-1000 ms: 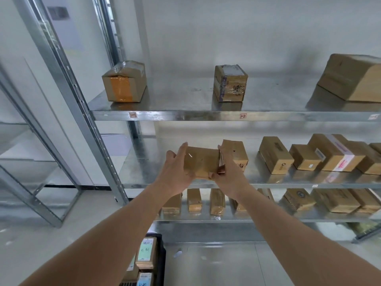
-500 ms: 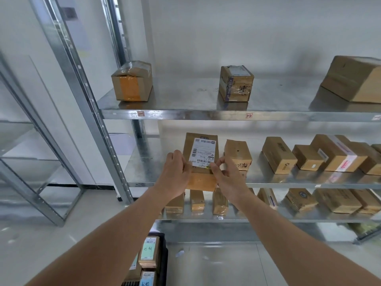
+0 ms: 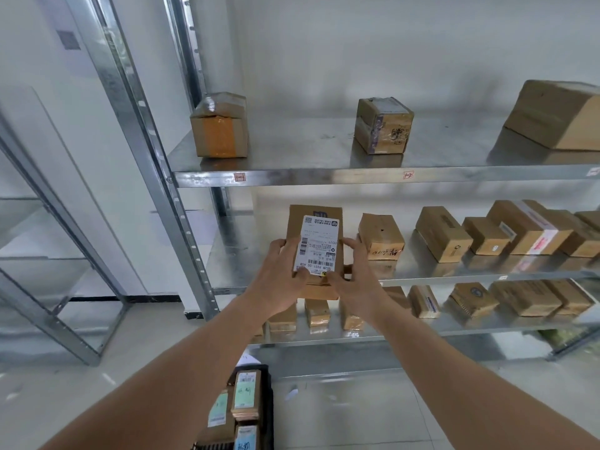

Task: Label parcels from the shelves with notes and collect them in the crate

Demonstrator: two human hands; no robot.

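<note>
Behind both hands' grip, the parcel point(image 3: 313, 222) base hides.

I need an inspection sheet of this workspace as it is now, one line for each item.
Surface: metal shelf rack, several levels.
Job's things: held parcel with white shipping label; crate on the floor holds parcels with green notes.
Clutter: other cardboard parcels on three shelf levels.
Grippers: left hand and right hand both grip the held parcel.
Cables: nothing seen.
Surroundings: white wall, pale floor, second metal rack to the left.
</note>
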